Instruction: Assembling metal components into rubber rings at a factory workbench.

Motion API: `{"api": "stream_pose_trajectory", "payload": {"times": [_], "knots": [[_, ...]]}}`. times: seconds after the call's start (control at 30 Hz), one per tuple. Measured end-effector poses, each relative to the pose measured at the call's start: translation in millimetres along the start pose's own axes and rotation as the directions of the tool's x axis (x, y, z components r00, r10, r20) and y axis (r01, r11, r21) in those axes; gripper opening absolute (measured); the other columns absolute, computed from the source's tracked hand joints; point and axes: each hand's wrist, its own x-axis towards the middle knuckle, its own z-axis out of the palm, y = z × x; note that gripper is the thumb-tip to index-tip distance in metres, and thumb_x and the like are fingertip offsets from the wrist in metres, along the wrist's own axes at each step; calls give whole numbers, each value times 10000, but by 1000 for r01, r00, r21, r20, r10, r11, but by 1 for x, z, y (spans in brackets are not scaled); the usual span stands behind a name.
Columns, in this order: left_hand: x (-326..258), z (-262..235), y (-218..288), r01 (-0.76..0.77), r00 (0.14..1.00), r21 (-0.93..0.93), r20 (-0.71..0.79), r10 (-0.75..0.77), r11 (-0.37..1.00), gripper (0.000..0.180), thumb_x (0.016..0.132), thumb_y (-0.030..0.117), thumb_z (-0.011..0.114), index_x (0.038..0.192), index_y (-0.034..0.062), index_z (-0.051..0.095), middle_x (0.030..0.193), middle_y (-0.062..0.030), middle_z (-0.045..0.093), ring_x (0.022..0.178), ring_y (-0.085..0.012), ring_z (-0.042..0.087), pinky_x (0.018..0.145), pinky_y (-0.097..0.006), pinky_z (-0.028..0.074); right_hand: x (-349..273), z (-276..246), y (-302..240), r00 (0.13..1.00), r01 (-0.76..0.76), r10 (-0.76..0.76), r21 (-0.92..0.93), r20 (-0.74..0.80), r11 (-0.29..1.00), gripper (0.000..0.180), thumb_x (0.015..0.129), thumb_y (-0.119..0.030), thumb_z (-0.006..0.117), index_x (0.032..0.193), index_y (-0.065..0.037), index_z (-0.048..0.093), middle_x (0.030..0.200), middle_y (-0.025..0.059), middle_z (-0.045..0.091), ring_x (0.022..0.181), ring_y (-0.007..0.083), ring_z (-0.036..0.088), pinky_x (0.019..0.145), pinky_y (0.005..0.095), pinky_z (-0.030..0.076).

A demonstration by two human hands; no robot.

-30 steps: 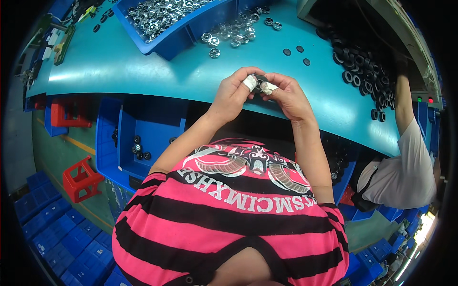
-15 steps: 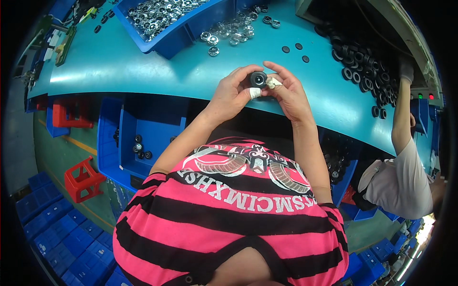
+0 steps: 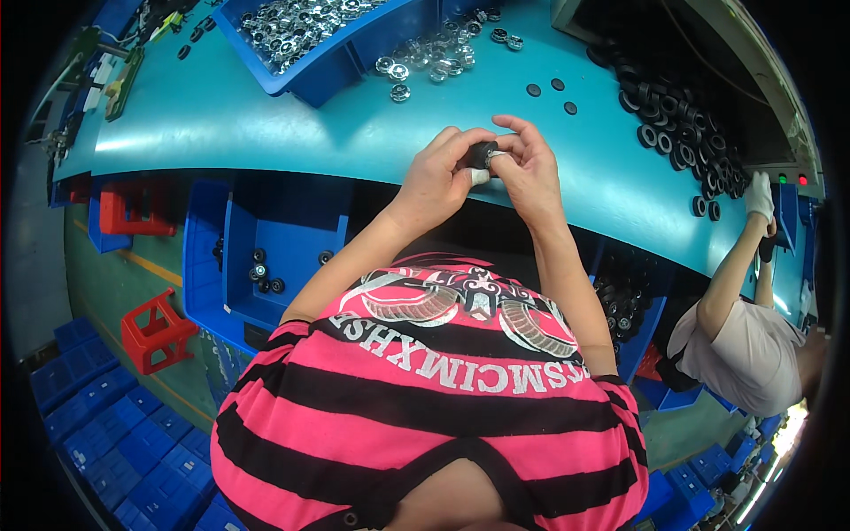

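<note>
Between my two hands, just above the near edge of the teal table (image 3: 266, 146), is a small black toy wheel (image 3: 482, 154). My left hand (image 3: 434, 177) grips it from the left, with a white wrap on the thumb. From the other side my right hand (image 3: 529, 177) closes thumb and fingers on it, its index finger raised. The wheel is turned so that its face is mostly hidden. Beyond the hands lie loose chrome wheel hubs (image 3: 400, 92) and several small black discs (image 3: 570, 108).
A blue bin (image 3: 292, 75) of chrome hubs stands at the back. Black rubber tires (image 3: 682, 133) are heaped on the right, near a co-worker's gloved hand (image 3: 759, 195). Below the table edge, a blue crate (image 3: 292, 230) holds finished-looking wheels (image 3: 259, 272). A red stool (image 3: 158, 332) stands on the floor.
The wheel has turned in my hands, so its hub face no longer shows plainly. My right fingers have shifted over it. The co-worker's arm has drawn back from the tire pile.
</note>
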Motion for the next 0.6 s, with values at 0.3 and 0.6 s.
{"api": "stream_pose_trajectory", "payload": {"times": [0.3,0.6], "knots": [[7,-15,-2,263,964,-485,157,-213,834,525,896,-2,680,1395,14,521,1210,-76,642,1046,-145,659,783,-250,538,-1,-11,-16,988,-134,113,215,109,967,462,945,-15,587,1396,45,503,1099,148,702,915,173,702,778,266,600],[1,-9,-11,60,997,-653,1,-79,755,521,816,-10,775,1261,12,506,1142,-75,604,1102,-178,615,951,-344,545,-1,-11,-10,992,-119,108,193,64,974,380,948,-43,602,1316,49,589,1129,142,684,936,161,674,815,280,594]]}}
